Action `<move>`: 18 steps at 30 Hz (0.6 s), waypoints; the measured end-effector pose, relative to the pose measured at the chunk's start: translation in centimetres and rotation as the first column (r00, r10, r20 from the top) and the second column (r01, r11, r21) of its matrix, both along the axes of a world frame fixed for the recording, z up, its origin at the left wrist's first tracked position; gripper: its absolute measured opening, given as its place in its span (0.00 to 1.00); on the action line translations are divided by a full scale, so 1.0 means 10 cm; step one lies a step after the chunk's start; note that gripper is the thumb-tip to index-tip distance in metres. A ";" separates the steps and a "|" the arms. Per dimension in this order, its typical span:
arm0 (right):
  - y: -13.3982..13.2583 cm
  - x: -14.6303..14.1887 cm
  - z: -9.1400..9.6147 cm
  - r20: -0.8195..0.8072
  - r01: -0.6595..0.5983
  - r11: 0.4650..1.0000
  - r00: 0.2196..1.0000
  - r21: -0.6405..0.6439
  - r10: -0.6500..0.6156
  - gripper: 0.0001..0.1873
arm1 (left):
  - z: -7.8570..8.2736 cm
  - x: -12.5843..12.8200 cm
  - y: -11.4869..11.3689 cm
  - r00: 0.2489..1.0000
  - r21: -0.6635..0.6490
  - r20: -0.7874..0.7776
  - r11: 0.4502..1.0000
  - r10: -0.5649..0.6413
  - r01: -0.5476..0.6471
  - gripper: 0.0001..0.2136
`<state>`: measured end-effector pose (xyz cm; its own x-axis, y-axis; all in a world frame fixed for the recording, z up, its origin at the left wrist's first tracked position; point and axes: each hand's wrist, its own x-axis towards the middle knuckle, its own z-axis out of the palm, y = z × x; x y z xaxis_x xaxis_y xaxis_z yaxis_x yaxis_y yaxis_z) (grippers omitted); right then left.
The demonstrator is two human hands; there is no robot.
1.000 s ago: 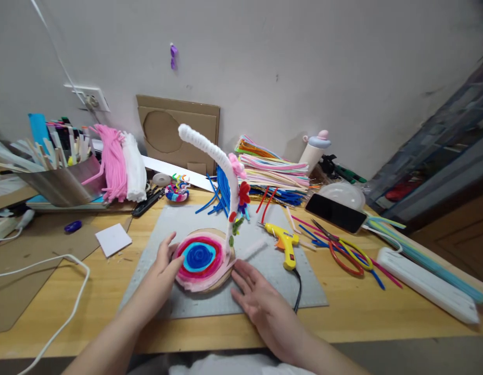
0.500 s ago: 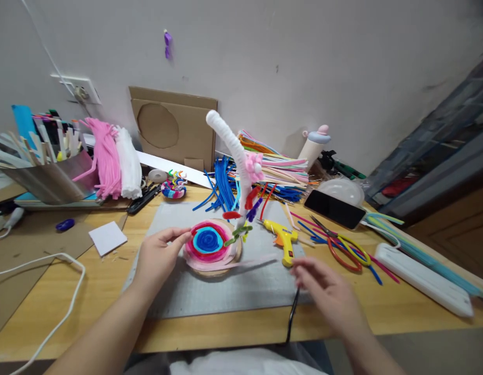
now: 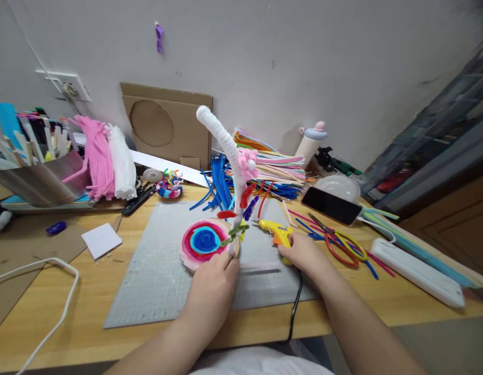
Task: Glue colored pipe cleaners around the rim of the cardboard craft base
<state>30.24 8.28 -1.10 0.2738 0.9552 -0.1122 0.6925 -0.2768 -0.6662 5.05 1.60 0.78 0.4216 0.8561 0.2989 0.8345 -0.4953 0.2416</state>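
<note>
- Half a second ago the left hand [image 3: 213, 278] was at the left edge of the round base [image 3: 205, 240]; now it is at the front edge, fingers bunched together. Whether they pinch anything is hidden.
- The right hand [image 3: 304, 252], earlier beside the handle of the yellow plastic glue gun [image 3: 273, 229], now has its fingers wrapped around it.
- The base lies on a gray gridded mat [image 3: 148, 281], ringed in fuzzy blue, red and pink.
- From it rises a thick, fluffy white stem [image 3: 221, 138], curving left, bearing a puffy pink flower [image 3: 248, 163].
- A flat pale-pink strip [image 3: 261, 267] extends right.
</note>
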 end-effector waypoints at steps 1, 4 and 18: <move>-0.01 0.02 0.01 -0.055 0.007 1.000 0.998 0.001 -0.007 0.14 | -0.04 0.01 0.01 1.000 0.016 -0.018 1.000 -0.001 0.002 0.08; -0.12 0.04 0.08 -0.294 -0.004 1.000 0.956 0.017 0.009 0.11 | -0.12 -0.01 0.01 0.999 0.053 -0.045 0.998 -0.012 0.014 0.07; -0.59 0.05 0.34 -0.901 0.075 0.995 0.433 0.061 0.023 0.17 | -0.06 -0.10 -0.12 0.998 0.101 0.050 0.995 -0.027 0.022 0.07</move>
